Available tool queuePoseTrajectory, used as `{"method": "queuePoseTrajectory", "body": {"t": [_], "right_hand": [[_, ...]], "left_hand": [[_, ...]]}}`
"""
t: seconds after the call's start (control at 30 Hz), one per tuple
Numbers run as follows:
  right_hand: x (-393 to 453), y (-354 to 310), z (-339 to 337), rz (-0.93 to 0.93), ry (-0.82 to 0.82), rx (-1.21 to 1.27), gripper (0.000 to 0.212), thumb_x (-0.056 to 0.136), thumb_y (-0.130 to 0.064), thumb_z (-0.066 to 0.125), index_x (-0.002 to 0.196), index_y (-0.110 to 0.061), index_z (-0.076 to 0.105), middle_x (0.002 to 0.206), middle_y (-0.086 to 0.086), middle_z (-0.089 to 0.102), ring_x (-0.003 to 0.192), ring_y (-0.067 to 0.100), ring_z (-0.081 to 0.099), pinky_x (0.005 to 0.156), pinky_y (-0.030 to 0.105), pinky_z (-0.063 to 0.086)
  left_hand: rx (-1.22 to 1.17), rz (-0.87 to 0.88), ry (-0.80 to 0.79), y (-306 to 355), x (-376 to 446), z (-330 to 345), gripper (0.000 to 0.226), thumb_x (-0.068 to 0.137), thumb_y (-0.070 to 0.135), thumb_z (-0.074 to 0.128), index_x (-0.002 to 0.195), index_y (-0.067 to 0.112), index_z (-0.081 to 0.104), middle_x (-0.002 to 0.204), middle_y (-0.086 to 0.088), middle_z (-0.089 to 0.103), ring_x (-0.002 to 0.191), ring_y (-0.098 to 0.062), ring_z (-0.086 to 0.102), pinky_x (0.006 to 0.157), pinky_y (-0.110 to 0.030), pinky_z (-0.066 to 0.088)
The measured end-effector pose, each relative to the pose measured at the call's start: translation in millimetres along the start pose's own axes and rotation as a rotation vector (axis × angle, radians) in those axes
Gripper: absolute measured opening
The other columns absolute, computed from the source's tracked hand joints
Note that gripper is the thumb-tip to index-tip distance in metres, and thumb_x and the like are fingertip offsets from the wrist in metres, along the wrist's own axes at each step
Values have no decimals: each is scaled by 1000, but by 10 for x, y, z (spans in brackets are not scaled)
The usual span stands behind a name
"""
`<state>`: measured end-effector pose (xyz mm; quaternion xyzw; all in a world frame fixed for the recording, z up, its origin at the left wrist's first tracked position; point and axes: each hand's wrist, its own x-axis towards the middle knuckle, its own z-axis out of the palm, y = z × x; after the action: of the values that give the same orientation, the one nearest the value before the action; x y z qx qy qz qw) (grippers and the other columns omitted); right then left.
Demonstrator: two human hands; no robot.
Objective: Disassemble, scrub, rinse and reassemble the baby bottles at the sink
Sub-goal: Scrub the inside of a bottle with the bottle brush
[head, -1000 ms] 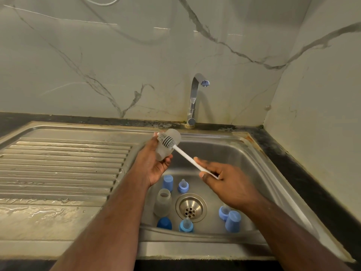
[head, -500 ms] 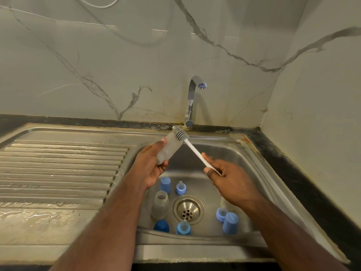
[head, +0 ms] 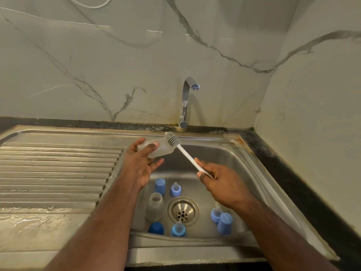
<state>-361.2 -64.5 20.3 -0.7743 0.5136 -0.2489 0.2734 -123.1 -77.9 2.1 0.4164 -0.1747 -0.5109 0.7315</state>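
My left hand (head: 139,163) holds a frosted clear bottle body (head: 158,147) on its side over the sink's left rim, thumb and fingers around it. My right hand (head: 218,178) grips the white handle of a bottle brush (head: 187,154); its grey bristle head lies against the bottle's right end. In the steel sink (head: 248,173) below stand a second clear bottle body (head: 154,207), two blue caps (head: 160,186) (head: 225,223), a dark blue cap (head: 155,228) and three blue collars with teats (head: 175,189) (head: 178,229) (head: 215,214).
A chrome tap (head: 185,102) rises behind the sink; no water runs from it. The ribbed steel drainboard (head: 58,169) at the left is wet near its front. The drain strainer (head: 183,211) sits mid-sink. Marble walls close in at the back and right.
The bottle in my left hand has turned from tilted upright to lying sideways. The brush head has shifted from its side to its right end, and both have risen slightly.
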Motion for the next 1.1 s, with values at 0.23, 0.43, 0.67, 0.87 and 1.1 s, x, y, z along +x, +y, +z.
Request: {"method": "queuePoseTrajectory", "body": {"t": [0.23,0.43,0.67,0.87,1.1], "right_hand": [[-71,-33,-10,23,-113,198,39,101,-29,57,135,-47,55,68,-7,60,45,1,45,46,20,41],[-25,-36,36,-38,-94,165,42,101,-29,56,140,-46,51,57,-38,54,49,-1,47,52,17,41],[8,-5,22,-66,-14,170,44,101,-30,56,141,-48,50,65,-31,49,54,-4,52,57,15,40],[73,8,38,-21,5,135,45,102,-31,54,144,-48,47,70,-19,52,53,2,48,54,21,42],[40,70,-21,46,-17,236,42,102,-28,55,138,-47,51,73,2,56,50,8,45,44,23,40]], "left_hand": [[-48,38,85,28,20,-45,53,81,18,81,127,13,55,118,-12,71,104,-29,71,85,-47,59],[-6,-42,-89,29,-40,-15,31,90,24,72,119,13,67,115,-11,75,109,-30,70,81,-50,60],[-5,-121,-132,35,-80,0,42,95,30,65,132,11,58,124,-17,66,115,-35,64,88,-54,57],[22,-143,-182,31,-135,25,41,95,28,65,131,10,57,126,-18,66,118,-36,63,93,-56,55],[13,-139,-185,40,-152,17,39,95,27,65,130,11,57,128,-19,64,120,-38,62,91,-57,57]]}}
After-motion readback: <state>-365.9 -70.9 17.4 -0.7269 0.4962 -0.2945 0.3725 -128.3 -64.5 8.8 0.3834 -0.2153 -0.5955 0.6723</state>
